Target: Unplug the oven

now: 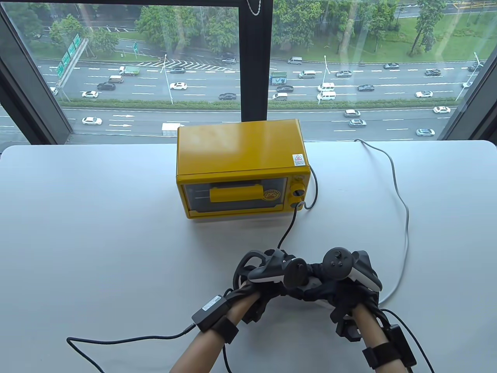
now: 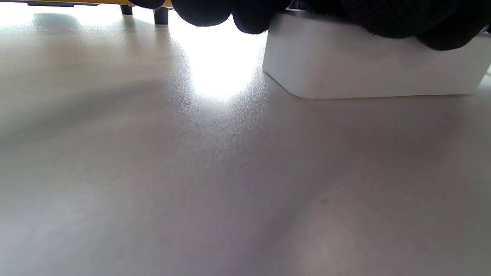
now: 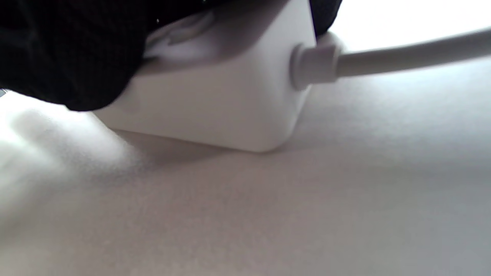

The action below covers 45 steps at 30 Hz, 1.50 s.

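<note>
A: Fig. legend, pls. Where's the oven (image 1: 242, 169)?

B: Yellow oven, far-centre of the surface (image 1: 97, 233), w/ its back to the window (image 1: 155, 58), door facing me. Black cord (image 1: 289, 229) drops from its front right corner and runs toward my hands.

A: And the hands?

B: Both low, near the front edge, side by side and touching. Left hand (image 1: 268, 279) is on the left of the pair, right hand (image 1: 341, 283) just beside it. Between and under them sits a white power strip (image 2: 376, 65), flat on the surface.

A: Grip?

B: Left wrist view: my gloved fingertips (image 2: 249, 17) curl over the strip's top edge. Right wrist view: my right fingers (image 3: 65, 50) wrap over the strip's top; its end w/ the grey cable (image 3: 402, 57) stays uncovered. So both hands hold the strip. The plug itself is hidden under the gloves; can't tell if it's in or out.

A: Grey cable route?

B: From the strip it loops right, then runs back along the surface to the far edge, right of the oven.
</note>
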Tool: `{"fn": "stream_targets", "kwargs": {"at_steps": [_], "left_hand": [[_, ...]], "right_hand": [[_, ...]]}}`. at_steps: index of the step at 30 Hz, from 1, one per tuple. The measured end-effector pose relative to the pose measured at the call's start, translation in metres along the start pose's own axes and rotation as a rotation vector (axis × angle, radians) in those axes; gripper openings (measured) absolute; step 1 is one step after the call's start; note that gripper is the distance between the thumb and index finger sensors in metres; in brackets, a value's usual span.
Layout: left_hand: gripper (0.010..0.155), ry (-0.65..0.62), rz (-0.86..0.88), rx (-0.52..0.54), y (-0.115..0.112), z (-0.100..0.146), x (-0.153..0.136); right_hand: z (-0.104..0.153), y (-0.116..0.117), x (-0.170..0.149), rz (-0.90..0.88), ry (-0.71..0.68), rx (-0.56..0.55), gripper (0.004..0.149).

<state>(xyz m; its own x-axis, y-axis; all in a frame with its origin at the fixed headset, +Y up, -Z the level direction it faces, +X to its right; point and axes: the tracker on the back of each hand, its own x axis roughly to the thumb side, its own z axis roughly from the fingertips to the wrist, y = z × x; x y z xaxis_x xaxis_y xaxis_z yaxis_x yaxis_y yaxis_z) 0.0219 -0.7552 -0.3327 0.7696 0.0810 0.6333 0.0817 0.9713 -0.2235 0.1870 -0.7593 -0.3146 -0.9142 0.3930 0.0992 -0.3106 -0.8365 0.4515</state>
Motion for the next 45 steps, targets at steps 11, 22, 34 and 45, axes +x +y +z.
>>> {"fn": "stream_targets", "kwargs": {"at_steps": [11,22,34,45], "left_hand": [[0.058,-0.102,0.305,0.085,0.064,0.032,-0.019],[0.057,0.032,0.003,0.044,0.023,0.074,-0.048],[0.057,0.091,0.01,-0.13,-0.006,0.066,-0.059],[0.06,0.1,0.074,-0.161,-0.004,0.077,-0.064]], "right_hand": [[-0.001,0.0,-0.001,-0.014,-0.006,0.033,0.077],[0.0,0.001,0.001,0.005,0.009,0.05,0.078],[0.001,0.002,0.002,0.001,0.025,0.062,0.078],[0.002,0.004,0.003,0.016,0.011,0.075,0.08]]}}
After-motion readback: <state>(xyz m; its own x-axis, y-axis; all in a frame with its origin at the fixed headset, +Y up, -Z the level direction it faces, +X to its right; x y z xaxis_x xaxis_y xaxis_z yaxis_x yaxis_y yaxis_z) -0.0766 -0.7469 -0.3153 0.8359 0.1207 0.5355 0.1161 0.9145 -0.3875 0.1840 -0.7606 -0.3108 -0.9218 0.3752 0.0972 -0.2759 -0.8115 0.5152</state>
